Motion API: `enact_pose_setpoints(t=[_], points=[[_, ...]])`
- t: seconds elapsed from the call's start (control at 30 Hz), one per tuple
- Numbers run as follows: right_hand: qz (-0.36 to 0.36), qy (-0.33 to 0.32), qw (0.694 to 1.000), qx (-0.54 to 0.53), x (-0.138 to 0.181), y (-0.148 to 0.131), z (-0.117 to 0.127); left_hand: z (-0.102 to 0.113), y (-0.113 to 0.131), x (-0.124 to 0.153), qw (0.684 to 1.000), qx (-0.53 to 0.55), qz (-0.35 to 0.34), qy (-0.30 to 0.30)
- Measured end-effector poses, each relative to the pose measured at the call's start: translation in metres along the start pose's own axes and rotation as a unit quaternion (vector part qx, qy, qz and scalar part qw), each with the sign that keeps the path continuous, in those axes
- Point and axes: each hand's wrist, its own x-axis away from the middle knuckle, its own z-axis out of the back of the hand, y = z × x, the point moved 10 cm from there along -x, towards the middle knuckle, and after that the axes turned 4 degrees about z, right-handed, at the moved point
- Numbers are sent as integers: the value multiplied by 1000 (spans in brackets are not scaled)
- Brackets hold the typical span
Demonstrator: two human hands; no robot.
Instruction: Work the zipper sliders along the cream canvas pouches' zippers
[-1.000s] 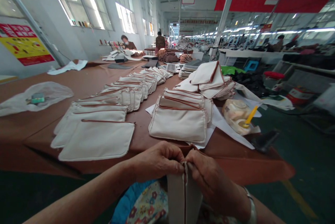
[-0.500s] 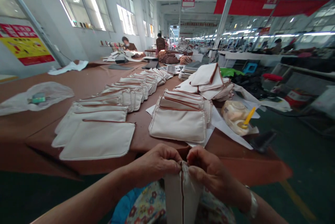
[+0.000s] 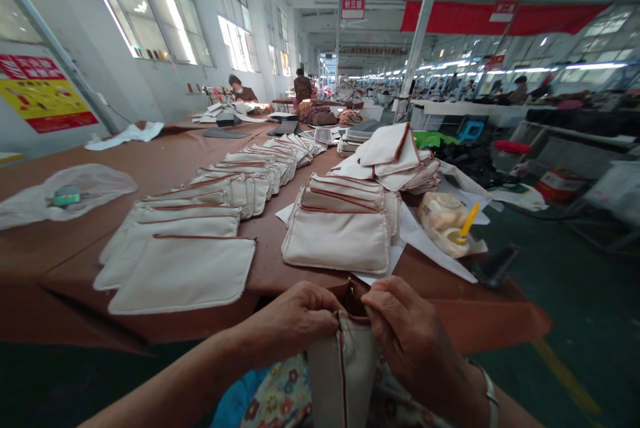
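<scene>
Closest to the camera, the left hand (image 3: 295, 320) and the right hand (image 3: 407, 335) meet over the top edge of a cream canvas pouch with brown piping (image 3: 343, 375), held upright above a floral-patterned lap; the fingers of both hands are curled and pinching the pouch's upper rim from either side, thumbs close together at its brown-lined opening. Just beyond lies the edge of the brown paper-covered surface (image 3: 450, 321). On it, to the left, a long overlapping row of flat cream pouches (image 3: 185, 271) runs away from the camera, and in the middle sits a stack of fuller cream pouches (image 3: 337, 238) on white paper. To the right of that stack lies a crumpled clear bag with a yellow handle sticking out (image 3: 447, 221), and near the surface's right edge a dark tool (image 3: 493, 267). Far left rests a clear plastic bag with a green item inside (image 3: 65, 191). Farther back a loose heap of cream pouches (image 3: 395, 158) rises, and distant workers sit by the windows
</scene>
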Motion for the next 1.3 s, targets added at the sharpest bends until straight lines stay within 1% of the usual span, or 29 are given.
enact_pose_setpoints(t=[0.03,0.1,0.17,0.3,0.5,0.63,0.7,0.77,0.83,0.9,0.97,1.0,1.03,1.07,1.13,1.2,1.23,1.3], points=[[-5,2,1000,2,1,-1,1,-1,1,1,1000,4,-1,-3],[-17,-27,999,-5,4,-1,-5,-4,3,2,1000,5,-6,-11],[-25,-63,998,-6,7,-3,-14,-5,4,2,1000,-6,-11,-5],[-32,-96,995,2,10,-4,-22,-7,6,4,999,-40,-11,10],[-56,-127,990,-33,8,-2,-22,-14,10,8,996,-88,-19,-7],[-50,-147,986,-53,6,-3,-21,-16,12,9,990,-135,-39,1],[-35,-150,987,-44,5,-4,-22,-17,14,9,987,-150,-48,4],[-10,-144,989,-9,6,-5,-24,-20,15,9,986,-157,-49,0],[37,-135,989,44,5,-9,-26,-22,16,9,986,-159,-46,-4],[100,-138,982,88,4,-16,-27,-25,16,9,986,-158,-41,-17],[153,-147,972,106,0,-23,-24,-25,16,9,987,-156,-32,-29],[164,-149,970,103,-3,-24,-19,-25,15,9,987,-152,-27,-36],[160,-152,972,85,-8,-24,-13,-24,15,9,988,-145,-21,-43],[141,-160,976,48,-14,-21,-7,-24,14,9,989,-136,-16,-50],[60,-190,978,-65,-22,-9,0,-23,14,9,992,-105,-13,-66],[-35,-213,959,-183,-23,5,-1,-24,16,10,994,-70,-17,-81],[-66,-208,949,-227,-23,9,0,-24,16,10,995,-56,-19,-86],[-92,-162,940,-286,-23,15,3,-23,14,10,995,-42,-20,-86]])
